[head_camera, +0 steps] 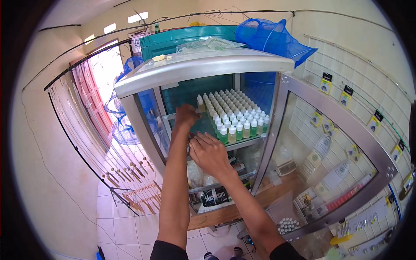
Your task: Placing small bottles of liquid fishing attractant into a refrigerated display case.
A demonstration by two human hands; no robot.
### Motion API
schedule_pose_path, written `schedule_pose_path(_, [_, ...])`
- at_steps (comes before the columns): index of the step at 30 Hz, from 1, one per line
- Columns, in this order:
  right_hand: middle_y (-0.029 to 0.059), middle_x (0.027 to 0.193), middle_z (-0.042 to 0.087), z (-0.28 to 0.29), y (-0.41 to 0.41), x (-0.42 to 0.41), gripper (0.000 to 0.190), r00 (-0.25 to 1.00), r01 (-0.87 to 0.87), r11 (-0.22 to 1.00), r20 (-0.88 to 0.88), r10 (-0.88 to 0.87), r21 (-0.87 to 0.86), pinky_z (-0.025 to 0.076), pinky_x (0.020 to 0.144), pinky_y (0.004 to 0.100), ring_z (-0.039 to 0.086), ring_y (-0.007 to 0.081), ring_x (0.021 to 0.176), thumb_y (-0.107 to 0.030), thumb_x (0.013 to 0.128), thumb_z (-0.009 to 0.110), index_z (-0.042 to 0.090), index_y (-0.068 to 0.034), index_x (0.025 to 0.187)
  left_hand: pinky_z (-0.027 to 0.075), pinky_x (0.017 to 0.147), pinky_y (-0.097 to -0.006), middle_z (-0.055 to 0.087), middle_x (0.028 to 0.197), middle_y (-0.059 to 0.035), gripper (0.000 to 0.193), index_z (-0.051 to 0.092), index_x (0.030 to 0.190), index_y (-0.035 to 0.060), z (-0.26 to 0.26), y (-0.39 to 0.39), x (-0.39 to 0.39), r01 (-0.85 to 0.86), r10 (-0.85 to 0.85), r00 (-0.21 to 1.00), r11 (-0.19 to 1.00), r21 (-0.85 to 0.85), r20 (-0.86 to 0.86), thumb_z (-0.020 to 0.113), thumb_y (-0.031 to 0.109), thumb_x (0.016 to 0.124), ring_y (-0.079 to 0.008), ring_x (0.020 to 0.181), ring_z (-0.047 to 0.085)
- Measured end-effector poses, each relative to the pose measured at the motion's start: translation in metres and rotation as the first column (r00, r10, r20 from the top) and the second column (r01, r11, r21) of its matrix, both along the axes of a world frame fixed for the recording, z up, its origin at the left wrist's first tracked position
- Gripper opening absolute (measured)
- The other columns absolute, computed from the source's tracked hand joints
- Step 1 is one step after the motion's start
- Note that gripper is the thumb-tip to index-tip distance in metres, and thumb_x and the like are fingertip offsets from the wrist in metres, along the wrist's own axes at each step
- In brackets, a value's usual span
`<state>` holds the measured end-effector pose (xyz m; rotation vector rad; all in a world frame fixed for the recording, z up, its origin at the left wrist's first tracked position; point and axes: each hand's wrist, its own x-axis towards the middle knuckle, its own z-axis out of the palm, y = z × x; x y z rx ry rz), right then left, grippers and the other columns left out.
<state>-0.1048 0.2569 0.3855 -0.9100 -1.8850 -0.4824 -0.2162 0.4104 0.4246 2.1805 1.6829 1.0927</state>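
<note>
Small plastic dropper bottles [239, 126] with white caps stand in close rows on the upper glass shelf of an aluminium-framed display cabinet [208, 70]. The front ones hold green or pale yellowish liquid. My left hand [187, 115] is inside the cabinet at the left of the rows, fingers beside a yellowish bottle [201, 105] at the far left corner. Whether it grips anything is hidden. My right hand [208, 153] is at the shelf's front edge, left of the nearest bottles. Its fingers are curled and point left, and what lies under them cannot be seen.
The glazed cabinet door [325, 156] hangs open to the right. Packaged goods [214, 196] fill the lower shelf. Blue netting [273, 40] rests on top. A rack of hanging rods [126, 174] stands left. Wire grid panels [351, 71] with small packets line the right wall.
</note>
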Motion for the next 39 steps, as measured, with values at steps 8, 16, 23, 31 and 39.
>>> schedule_pose_path(8, [0.0214,0.119,0.062,-0.028,-0.056,0.015,0.031,0.938,-0.167,0.970,-0.276,0.211,0.175,0.043,0.103,0.0455,0.058,0.0353,0.115,-0.002,0.082,0.056,0.063,0.004,0.111,0.052,0.071,-0.0425,0.068,0.090,-0.0181,0.036,0.064,0.107,-0.0007,-0.042,-0.051,-0.009,-0.072,0.003,0.993,0.814,0.577,0.121,0.075,0.007,0.074,-0.0346,0.075,0.066])
schedule_pose_path(16, [0.0285,0.153,0.016,-0.050,-0.067,0.044,0.063,0.924,0.213,0.961,-0.284,-0.257,-0.175,0.020,0.112,0.0514,0.021,0.0451,0.139,-0.014,0.091,0.052,0.028,0.003,0.147,0.050,0.066,-0.0305,0.068,0.084,-0.0127,0.016,0.067,0.095,-0.0013,0.005,-0.158,0.019,0.155,-0.306,0.854,0.921,0.356,0.420,0.070,0.009,0.083,-0.0183,0.070,0.064])
schedule_pose_path(23, [0.0297,0.153,0.014,-0.045,-0.065,0.042,0.063,0.924,0.260,0.929,-0.213,-0.319,-0.264,0.021,0.111,0.0522,0.020,0.0466,0.138,-0.021,0.092,0.053,0.030,-0.001,0.147,0.050,0.067,-0.0282,0.071,0.083,-0.0090,0.021,0.069,0.091,0.0007,0.005,-0.153,0.009,0.387,-0.440,0.830,0.897,0.215,0.342,0.078,0.014,0.077,-0.0138,0.071,0.064])
schedule_pose_path(31, [0.0299,0.153,0.014,-0.041,-0.066,0.040,0.061,0.913,0.294,0.915,-0.202,-0.354,-0.276,0.023,0.110,0.0520,0.021,0.0461,0.137,-0.023,0.093,0.054,0.033,-0.006,0.147,0.049,0.059,-0.0307,0.071,0.083,-0.0113,0.025,0.069,0.086,-0.0008,0.005,-0.147,0.012,0.402,-0.451,0.862,0.887,0.228,0.233,0.081,0.014,0.071,-0.0166,0.061,0.058])
schedule_pose_path(39, [0.0304,0.152,0.015,-0.044,-0.071,0.040,0.061,0.905,0.250,0.930,-0.276,-0.323,-0.268,0.025,0.109,0.0522,0.026,0.0475,0.135,-0.020,0.092,0.055,0.033,-0.006,0.147,0.048,0.058,-0.0316,0.071,0.083,-0.0115,0.023,0.069,0.085,-0.0005,0.006,-0.146,0.013,0.416,-0.456,0.867,0.884,0.213,0.202,0.081,0.014,0.070,-0.0172,0.060,0.058])
